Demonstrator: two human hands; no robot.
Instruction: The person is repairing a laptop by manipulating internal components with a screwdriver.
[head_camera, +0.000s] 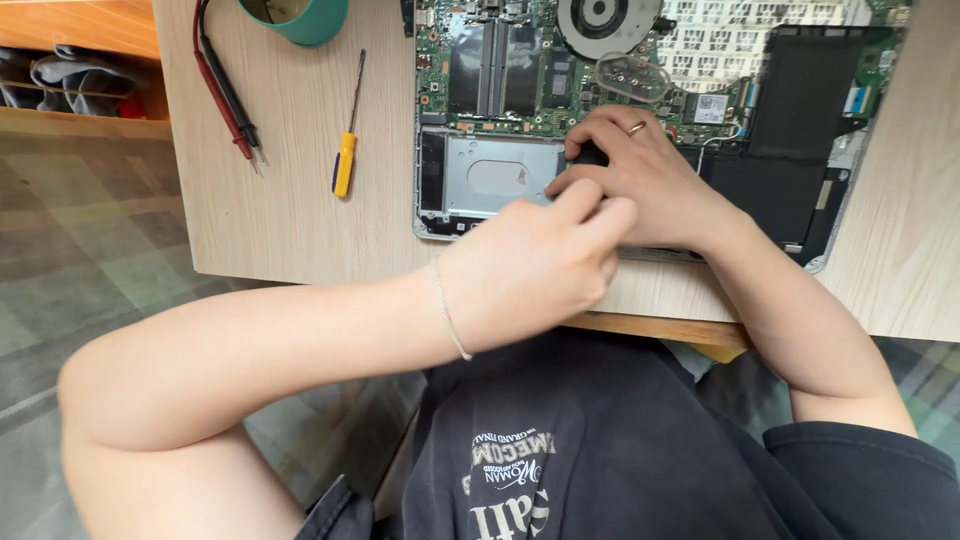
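Opened laptop (650, 60), green board bare, both hands (540, 265) (640, 175) pinching one hidden black part

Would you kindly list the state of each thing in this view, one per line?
Laptop: bottom cover off, circuit board and fan exposed.
Drive bay: silver bracket in place.
Yellow-handled screwdriver: lying flat on the desk, untouched.
Red and black test probes: lying on the desk, unused.
Teal cup: upright.
Left hand: fingers curled at the laptop's edge.
Right hand: pressed on a dark part; grip unclear.
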